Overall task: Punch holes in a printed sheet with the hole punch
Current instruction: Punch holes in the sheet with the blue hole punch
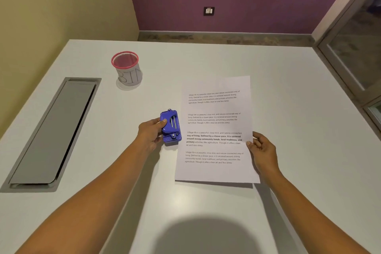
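A white printed sheet (216, 109) with several paragraphs of text is in the middle right of the white table (288, 88). Its near edge is raised a little and casts a shadow. My right hand (262, 150) pinches the sheet's right edge between thumb and fingers. A blue hole punch (170, 127) stands just left of the sheet's left edge. My left hand (150, 133) grips the punch from its left side, thumb on top.
A mesh cup with a pink rim and a paper label (126, 70) stands at the back left. A grey cable hatch (55, 130) is set into the table on the left. Walls close in behind and to the left.
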{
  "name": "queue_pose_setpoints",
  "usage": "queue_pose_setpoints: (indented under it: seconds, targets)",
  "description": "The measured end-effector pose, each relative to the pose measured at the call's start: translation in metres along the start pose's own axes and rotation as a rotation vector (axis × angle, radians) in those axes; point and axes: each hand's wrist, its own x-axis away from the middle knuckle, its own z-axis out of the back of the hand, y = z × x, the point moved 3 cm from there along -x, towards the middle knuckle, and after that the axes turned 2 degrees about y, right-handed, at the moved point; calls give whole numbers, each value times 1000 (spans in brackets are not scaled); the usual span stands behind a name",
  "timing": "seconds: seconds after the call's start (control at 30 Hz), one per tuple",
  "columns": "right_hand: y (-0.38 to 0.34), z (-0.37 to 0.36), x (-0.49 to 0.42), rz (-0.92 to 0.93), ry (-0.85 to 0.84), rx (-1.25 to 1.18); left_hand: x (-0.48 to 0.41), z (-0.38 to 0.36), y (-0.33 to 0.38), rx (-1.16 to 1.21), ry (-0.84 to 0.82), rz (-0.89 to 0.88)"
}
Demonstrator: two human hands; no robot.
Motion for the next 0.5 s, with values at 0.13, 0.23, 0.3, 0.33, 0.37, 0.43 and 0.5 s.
queue_pose_setpoints:
  seconds: [0.13, 0.23, 0.3, 0.33, 0.37, 0.43, 0.5]
  targets:
    - [2, -1, -2, 9, 2, -27, 2, -2, 0, -22, -4, -11]
    - [1, 0, -4, 7, 12, -41, 0, -1, 2, -25, 6, -19]
    - [0, 1, -6, 5, 17, -64, -1, 0, 3, -28, 13, -26]
    - [-1, 1, -7, 8, 17, -70, -2, 2, 3, -29, 19, -28]
    - [-2, 1, -7, 14, 18, -65, -3, 3, 3, -31, 24, -31]
    - [-2, 1, -8, 22, 15, -46, -3, 4, 3, -35, 32, -34]
    - [-1, -2, -8, 21, 0, -42, -4, 4, 3, -39, 30, -36]
